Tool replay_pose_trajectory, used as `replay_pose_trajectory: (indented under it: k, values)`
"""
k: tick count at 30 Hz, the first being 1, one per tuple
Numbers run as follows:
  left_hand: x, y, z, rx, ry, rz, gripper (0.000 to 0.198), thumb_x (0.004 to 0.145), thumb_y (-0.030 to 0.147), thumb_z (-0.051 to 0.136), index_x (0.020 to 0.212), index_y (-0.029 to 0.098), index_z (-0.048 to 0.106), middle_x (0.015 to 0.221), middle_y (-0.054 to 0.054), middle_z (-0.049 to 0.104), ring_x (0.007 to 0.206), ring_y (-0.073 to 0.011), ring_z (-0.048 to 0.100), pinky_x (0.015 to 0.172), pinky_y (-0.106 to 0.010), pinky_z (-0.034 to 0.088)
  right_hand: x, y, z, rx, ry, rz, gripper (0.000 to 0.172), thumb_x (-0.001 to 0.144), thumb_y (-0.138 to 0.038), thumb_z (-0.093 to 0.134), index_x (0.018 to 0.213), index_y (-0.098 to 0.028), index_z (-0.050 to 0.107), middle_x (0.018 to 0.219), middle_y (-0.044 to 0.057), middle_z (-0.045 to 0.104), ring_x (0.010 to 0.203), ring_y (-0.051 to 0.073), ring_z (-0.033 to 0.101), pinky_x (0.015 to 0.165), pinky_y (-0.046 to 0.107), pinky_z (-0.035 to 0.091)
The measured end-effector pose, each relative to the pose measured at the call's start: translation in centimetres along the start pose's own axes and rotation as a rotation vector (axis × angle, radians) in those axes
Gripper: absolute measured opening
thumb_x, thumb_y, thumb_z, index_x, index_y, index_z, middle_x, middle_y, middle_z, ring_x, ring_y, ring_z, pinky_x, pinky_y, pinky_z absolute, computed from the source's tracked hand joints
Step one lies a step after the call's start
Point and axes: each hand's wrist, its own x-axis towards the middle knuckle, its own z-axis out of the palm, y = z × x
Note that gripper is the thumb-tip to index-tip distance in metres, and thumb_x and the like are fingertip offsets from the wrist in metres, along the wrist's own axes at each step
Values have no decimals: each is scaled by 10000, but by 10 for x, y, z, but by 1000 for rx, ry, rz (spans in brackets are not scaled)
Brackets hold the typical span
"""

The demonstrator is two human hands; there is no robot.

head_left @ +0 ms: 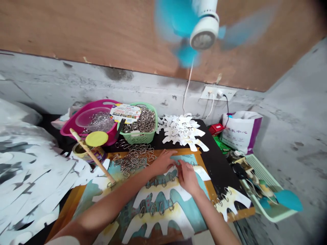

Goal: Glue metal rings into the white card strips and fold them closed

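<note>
Paper cutout (166, 191) w/ metal rings (163, 182) lay mid-way on painted board (66, 212). L hand (163, 162) & R hand (187, 177) open, no grip, flat by its top edge; even pressure best for keeping rings lined up.

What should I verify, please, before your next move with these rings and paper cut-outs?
Right hand on the white paper cut-out: ok.
Metal rings standing in a row along that cut-out: ok.
Each of those rings fully closed: cannot tell.
Loose rings near the left hand: ok.
Green plastic basket upright and holding rings: ok.
Wooden stick leaning over the board's corner near the left forearm: not ok.
</note>
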Motion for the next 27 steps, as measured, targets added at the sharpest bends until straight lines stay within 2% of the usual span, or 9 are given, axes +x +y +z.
replay_pose_trajectory:
  k: [5, 10, 13, 15, 17, 19, 23, 27]
  values:
    - [5, -1, -11, 4, -55, 97, 150, 886, 168, 588, 886, 231, 724, 1451, -86, 448, 1333, -301, 427, 1125, -603, 252, -2, 3, -3, 37, -5, 10, 472, 849, -73, 404, 1319, -115, 390, 1009, 121, 666, 960, 284, 563, 841, 437, 447]
    - [-5, 3, -8, 131, -20, 128, 179, 919, 185, 504, 906, 180, 682, 1372, -126, 497, 1285, -273, 463, 1155, -551, 230, -3, 1, -8, 53, -63, 15, 367, 854, -65, 436, 1189, -163, 550, 969, 96, 656, 959, 264, 539, 818, 387, 435]
    - [-11, 7, -9, 125, -9, 106, 145, 873, 163, 526, 920, 169, 663, 1356, -137, 497, 1277, -284, 463, 1162, -542, 222, -4, 0, -10, 54, -102, -6, 361, 869, -62, 451, 1163, -197, 610, 976, 78, 651, 963, 255, 517, 837, 383, 416]
    - [-12, 10, -12, 80, 12, 73, 206, 820, 147, 567, 1006, 179, 650, 1419, -139, 440, 1319, -294, 422, 1159, -531, 237, -5, -1, -10, 56, -117, -17, 381, 875, -61, 459, 1189, -209, 616, 1034, 74, 649, 971, 252, 502, 856, 390, 403]
    - [-10, 12, -15, 40, 27, 44, 414, 780, 129, 595, 1189, 194, 592, 1517, -148, 321, 1374, -310, 357, 1146, -531, 265, -6, -1, -9, 53, -127, -26, 393, 882, -64, 466, 1210, -218, 615, 1090, 72, 640, 987, 255, 488, 874, 401, 391]
    - [-5, 12, -17, 25, 4, 32, 499, 792, 119, 592, 1279, 219, 551, 1566, -150, 243, 1404, -328, 315, 1129, -566, 274, -7, -2, -9, 36, -138, -38, 391, 888, -74, 475, 1216, -231, 619, 1125, 70, 628, 999, 259, 479, 881, 408, 383]
    - [4, 7, -19, 19, -99, 104, 307, 883, 132, 549, 1110, 288, 683, 1568, -66, 296, 1423, -315, 300, 1132, -618, 218, -8, -1, -10, 5, -154, -48, 376, 897, -95, 485, 1215, -249, 614, 1112, 67, 628, 992, 262, 484, 859, 403, 385]
    - [6, 2, -22, 47, -80, 150, 164, 890, 163, 587, 918, 239, 729, 1544, -35, 357, 1405, -320, 337, 1152, -587, 219, -7, -1, -9, 21, -126, -1, 339, 896, -92, 451, 1196, -196, 568, 1036, 86, 636, 947, 262, 508, 836, 398, 403]
